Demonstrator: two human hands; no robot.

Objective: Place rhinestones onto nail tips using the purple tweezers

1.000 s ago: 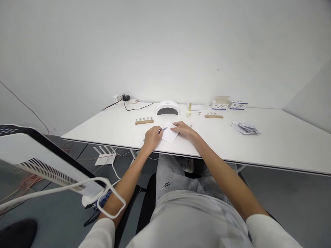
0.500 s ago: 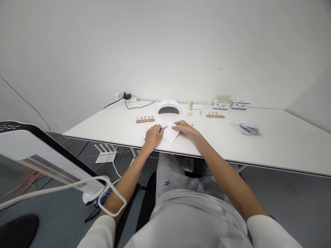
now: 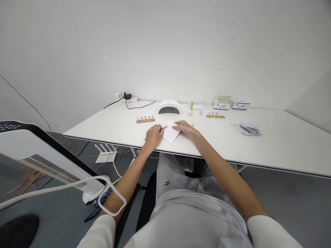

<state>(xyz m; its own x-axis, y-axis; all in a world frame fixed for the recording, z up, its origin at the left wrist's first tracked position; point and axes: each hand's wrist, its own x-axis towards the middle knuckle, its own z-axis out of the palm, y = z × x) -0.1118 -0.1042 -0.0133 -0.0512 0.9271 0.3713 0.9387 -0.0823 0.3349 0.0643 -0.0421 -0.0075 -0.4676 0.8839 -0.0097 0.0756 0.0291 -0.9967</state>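
My left hand is closed around a slim blue stick-like tool, perhaps a pen or brush; its tip points right, over a small white paper piece. A bit of blue also shows on the left side of that hand. My right hand pinches the upper right of the white paper, which lies tilted near the table's front edge and bears faint small marks. Behind the hands stands a white arched nail lamp. To its left is a wooden strip bearing several small stands with nail tips.
Another wooden strip, a small bottle and two white-blue boxes sit at the back. A pile of flat packets lies right on the white table. A white-black appliance and cable are left, near my forearm.
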